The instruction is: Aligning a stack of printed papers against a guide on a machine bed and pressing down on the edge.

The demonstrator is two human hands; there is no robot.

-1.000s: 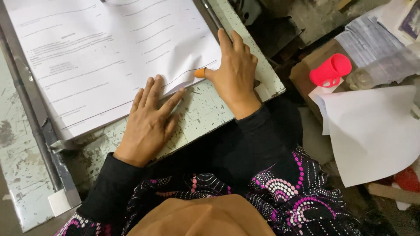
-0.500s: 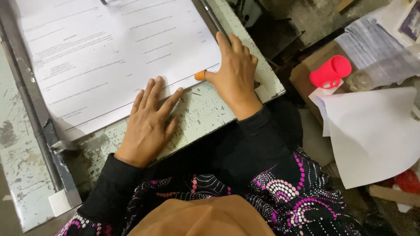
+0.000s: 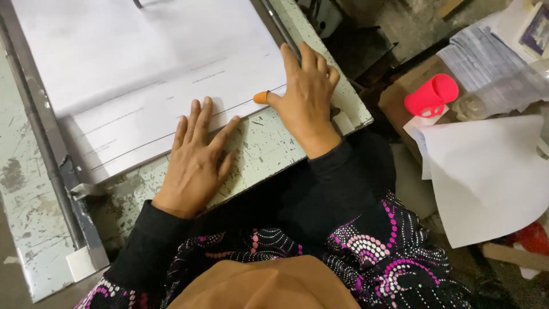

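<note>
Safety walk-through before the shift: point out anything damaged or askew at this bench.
The table has badly chipped, flaking paint. Loose white sheets droop untidily at the right, beside a pink cup lying tipped on its side. The paper stack under both hands looks squared.

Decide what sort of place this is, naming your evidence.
Probably a print or paper-finishing workshop: a stack of printed sheets on a worn, paint-chipped metal table, and more loose paper piled alongside.

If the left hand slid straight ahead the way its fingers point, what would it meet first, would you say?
The left hand lies flat, its fingers pointing up the worn table and their tips already on the near edge of the paper stack. Going straight on, it would probably only slide over those sheets; nothing else shows in that line.
</note>
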